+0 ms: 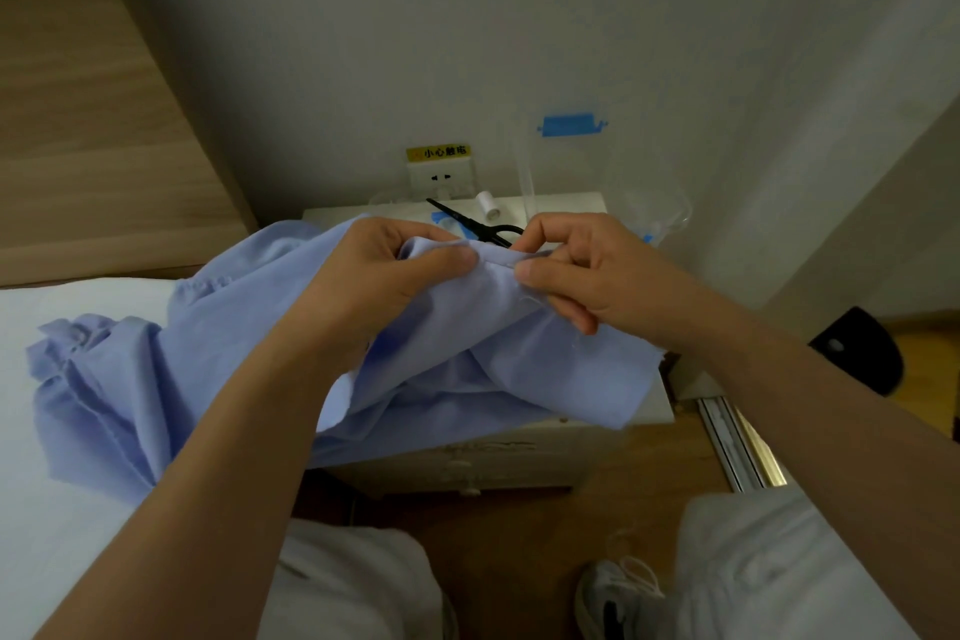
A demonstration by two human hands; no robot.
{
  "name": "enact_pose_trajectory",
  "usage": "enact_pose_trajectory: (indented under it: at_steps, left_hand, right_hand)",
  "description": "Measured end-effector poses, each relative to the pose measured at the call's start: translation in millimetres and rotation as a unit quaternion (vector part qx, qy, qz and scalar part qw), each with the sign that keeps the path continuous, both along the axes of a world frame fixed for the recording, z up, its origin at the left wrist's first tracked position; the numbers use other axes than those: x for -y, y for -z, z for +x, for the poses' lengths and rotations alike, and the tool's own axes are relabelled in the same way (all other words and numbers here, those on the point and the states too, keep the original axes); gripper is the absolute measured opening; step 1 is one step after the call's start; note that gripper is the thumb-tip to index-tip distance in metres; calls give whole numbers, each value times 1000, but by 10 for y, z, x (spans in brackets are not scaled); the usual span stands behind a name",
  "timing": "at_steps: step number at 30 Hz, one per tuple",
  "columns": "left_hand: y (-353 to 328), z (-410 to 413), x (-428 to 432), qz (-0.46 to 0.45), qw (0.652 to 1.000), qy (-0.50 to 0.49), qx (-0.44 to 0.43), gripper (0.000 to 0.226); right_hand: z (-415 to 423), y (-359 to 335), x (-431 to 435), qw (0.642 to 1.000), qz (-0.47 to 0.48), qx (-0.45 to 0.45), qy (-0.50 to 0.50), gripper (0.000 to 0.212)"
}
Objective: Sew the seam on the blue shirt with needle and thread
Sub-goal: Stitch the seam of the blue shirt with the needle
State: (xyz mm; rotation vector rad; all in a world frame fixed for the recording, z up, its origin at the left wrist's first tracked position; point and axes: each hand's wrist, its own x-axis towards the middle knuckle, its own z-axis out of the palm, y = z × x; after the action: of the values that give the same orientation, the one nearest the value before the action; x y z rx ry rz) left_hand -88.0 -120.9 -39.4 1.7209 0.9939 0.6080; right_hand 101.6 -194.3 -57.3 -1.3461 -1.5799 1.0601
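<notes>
Shirt [218,327], thin, limp and light, drapes from the bed [52,509] at left to the surface [332,213], so it looks best pinched taut beside the seam, as left hand [384,270] and right hand [576,270] pinch its fold now; needle too small to see.

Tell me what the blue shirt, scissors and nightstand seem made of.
The blue shirt: thin matte woven cloth, probably cotton or a blend; it drapes and creases softly. The scissors: black, likely coated metal blades, plastic handles. The nightstand: white painted or laminated board, smooth.
</notes>
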Motion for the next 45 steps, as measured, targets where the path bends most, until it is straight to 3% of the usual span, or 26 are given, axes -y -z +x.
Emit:
enact_pose_trajectory:
  at_steps: [5, 11, 17, 25, 27, 31, 39, 43, 45]
  left_hand:
    - [-64, -36, 16, -97, 993, 55, 34, 15]
    - [-132, -40, 44, -142, 986, 73, 45, 19]
    - [-156, -47, 86, -176, 981, 75, 41, 18]
    - [-218, -20, 129, -165, 983, 70, 46, 56]
    - [-208, -20, 125, -172, 982, 67, 45, 52]
    - [-178, -12, 112, -195, 977, 76, 42, 24]
    - [-86, 10, 108, -186, 979, 66, 41, 12]
    - [-106, -4, 76, -189, 977, 51, 83, 14]
    - [-93, -6, 57, -187, 977, 39, 93, 17]
  right_hand:
    - [46, 13, -1, 998, -11, -50, -34, 10]
    - [56, 19, 6, 991, -18, -118, -67, 6]
    - [31, 49, 7, 992, -10, -104, -72, 5]
    - [58, -22, -2, 989, -14, -119, -87, 11]
    - [61, -10, -4, 990, -11, -110, -87, 6]
    - [35, 1, 14, 991, -1, -98, -88, 8]
    - [-76, 32, 9, 993, 0, -115, -40, 20]
    - [-68, 20, -29, 990, 4, -139, -32, 9]
    - [-47, 14, -39, 988, 5, -153, -38, 20]
